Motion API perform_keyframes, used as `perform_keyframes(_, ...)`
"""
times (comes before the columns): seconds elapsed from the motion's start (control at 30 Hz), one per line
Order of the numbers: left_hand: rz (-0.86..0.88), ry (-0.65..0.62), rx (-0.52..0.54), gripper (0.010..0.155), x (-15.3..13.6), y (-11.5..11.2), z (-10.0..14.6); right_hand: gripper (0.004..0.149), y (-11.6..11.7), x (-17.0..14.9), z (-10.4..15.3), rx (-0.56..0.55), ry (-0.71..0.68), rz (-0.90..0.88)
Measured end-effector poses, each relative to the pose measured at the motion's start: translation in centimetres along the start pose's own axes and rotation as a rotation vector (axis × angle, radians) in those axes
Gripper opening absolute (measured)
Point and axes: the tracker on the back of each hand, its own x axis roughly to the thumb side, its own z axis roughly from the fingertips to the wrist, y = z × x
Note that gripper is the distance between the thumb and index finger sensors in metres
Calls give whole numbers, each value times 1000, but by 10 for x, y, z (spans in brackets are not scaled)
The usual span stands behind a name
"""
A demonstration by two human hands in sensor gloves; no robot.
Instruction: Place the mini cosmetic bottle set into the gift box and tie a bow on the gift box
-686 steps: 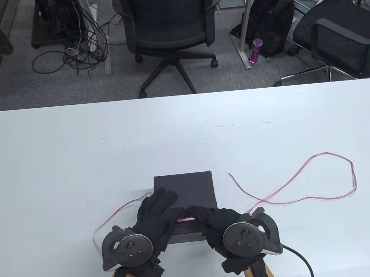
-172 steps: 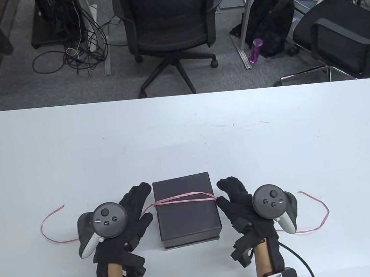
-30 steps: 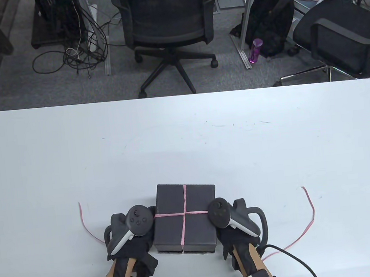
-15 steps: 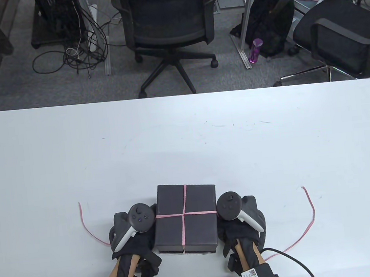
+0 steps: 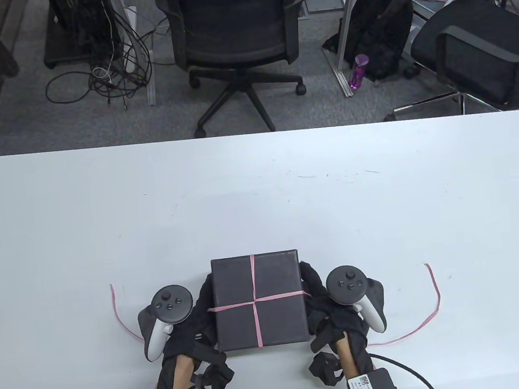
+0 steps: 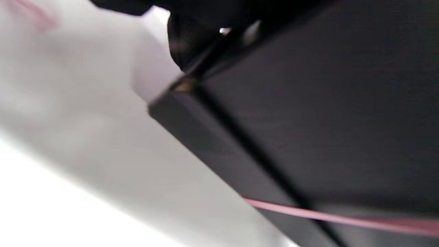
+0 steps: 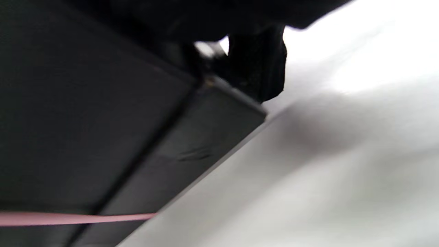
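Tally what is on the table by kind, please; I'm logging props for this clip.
Gift box: 1
Pink ribbon: 1
Gloved hands holding the box, left and right: 2
Total: 4

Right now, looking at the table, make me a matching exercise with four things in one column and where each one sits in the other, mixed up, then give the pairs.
Things:
1. gift box
2. pink ribbon
3. left hand
4. right hand

Places:
A. against the box's right side
B. crossed over the box's top face, loose ends lying on the table on both sides
C. between the two hands, near the table's front edge
D. against the box's left side

Pairs: 1-C, 2-B, 3-D, 4-A
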Motion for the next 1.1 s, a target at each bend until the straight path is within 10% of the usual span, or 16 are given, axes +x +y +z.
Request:
perform_keyframes(0.4,351,-294,-23,58,2,27,11,58,2,-1,1,88,-126,-449)
perform_keyframes(1.1,-129,-402,7,80,14,15,13,68,-11,20,8,179,-412,-414)
